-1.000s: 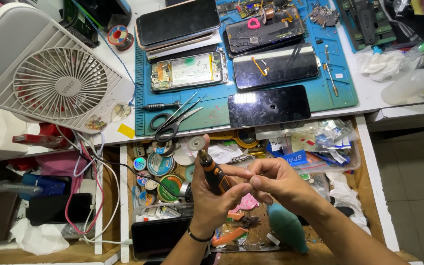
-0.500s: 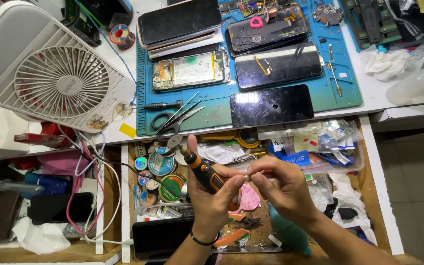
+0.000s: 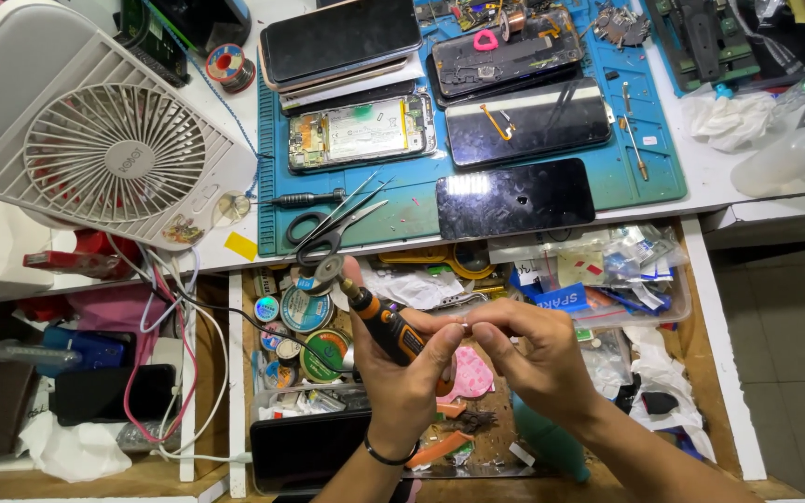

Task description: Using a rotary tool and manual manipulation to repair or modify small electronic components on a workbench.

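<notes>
Head view of a phone-repair bench. The left hand [image 3: 402, 373] is closed around an orange-and-black rotary tool [image 3: 386, 326] whose small cutting disc [image 3: 329, 271] points up-left over the open drawer [image 3: 238, 391]; the right hand [image 3: 533, 354] pinches a tiny part [image 3: 465, 325] at the tool's rear end. Judged step: fitting or adjusting the tool; the next move would call for a steady pinch. Round tins [image 3: 306, 309] lie left; a blue label [image 3: 559, 300] and clear packets [image 3: 635, 256] lie right, below the blue mat [image 3: 645, 177].

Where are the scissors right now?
In the head view, the scissors lie left of centre on the front edge of the blue mat, beside the tweezers, just above the left hand.
</notes>
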